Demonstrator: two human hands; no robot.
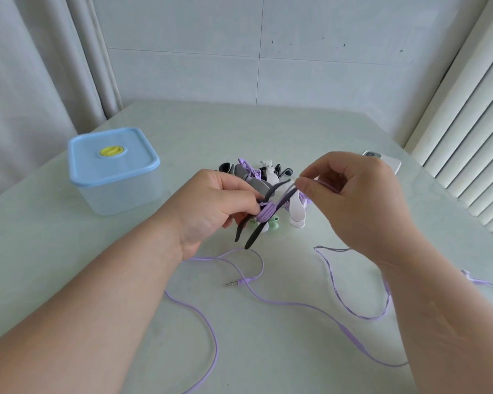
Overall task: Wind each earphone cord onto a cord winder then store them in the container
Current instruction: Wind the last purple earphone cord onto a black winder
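Purple earphone cord point(265, 213) partly wound on dark winder point(256, 223), held above table point(268, 132); long slack and plug point(234, 283) lie loose. Winding step underway; next likely more turns, keeping tension. Left hand point(214, 203) grips winder, fingers curled. Right hand point(350, 194) pinches cord, thumb to forefinger. Container point(114, 169) left, lid on.

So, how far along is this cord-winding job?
Several turns of purple cord sit on the dark winder, which the left hand holds while the right hand pinches the cord. A long stretch, plug included, lies loose on the table. The container has its lid on.
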